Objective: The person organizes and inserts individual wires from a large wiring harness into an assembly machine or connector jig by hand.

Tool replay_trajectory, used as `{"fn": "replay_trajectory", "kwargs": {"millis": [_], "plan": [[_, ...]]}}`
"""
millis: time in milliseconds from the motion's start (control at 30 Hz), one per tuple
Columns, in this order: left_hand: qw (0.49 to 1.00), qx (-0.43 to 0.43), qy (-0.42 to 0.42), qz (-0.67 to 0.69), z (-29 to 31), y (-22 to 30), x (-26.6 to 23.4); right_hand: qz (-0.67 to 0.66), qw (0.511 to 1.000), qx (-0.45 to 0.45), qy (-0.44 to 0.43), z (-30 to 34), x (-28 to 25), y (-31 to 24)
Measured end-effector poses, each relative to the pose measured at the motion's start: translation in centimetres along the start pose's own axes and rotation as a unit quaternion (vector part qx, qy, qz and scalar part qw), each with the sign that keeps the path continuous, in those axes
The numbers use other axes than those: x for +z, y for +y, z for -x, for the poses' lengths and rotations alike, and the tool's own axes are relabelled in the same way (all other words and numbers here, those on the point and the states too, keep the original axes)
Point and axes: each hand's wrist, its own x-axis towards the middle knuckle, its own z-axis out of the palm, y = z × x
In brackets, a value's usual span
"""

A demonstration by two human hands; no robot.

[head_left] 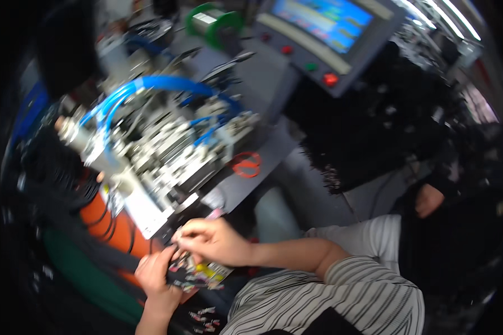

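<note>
Fingers [191, 225] of the right hand [221, 241] and left hand [154, 273], lower left of centre, are curled; through the blur I cannot tell how far either grip is closed, or on what. Small multicoloured parts [205, 272] show just below the right hand. Machine [173, 148], upper left; orange-red looped object [247, 166] on my grey worktop [269, 162].

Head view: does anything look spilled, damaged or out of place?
Nothing is plainly damaged. The small parts below and right of the left hand lie scattered at differing angles, which looks untidy, but blur hides whether they spilled.
</note>
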Motion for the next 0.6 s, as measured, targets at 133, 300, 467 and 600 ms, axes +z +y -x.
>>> {"fn": "replay_trajectory", "kwargs": {"millis": [133, 300, 467, 600], "plan": [[0.999, 0.014, 0.015, -0.033, 0.9, 0.0, 0.3, 0.348, 0.893, -0.284, 0.032, -0.4, 0.1, 0.1], [0.999, 0.041, 0.009, -0.018, 0.9, -0.4, 0.6, 0.424, 0.828, -0.365, 0.044, -0.6, -0.2, -0.2], [0.999, 0.030, 0.010, -0.017, 0.4, 0.2, -0.1, 0.336, 0.869, -0.362, -0.018, -0.9, -0.3, 0.9], [0.997, 0.070, -0.024, 0.008, -1.0, -0.4, 0.4, 0.343, 0.906, -0.245, 0.031, -1.0, -1.2, -1.1]]}}
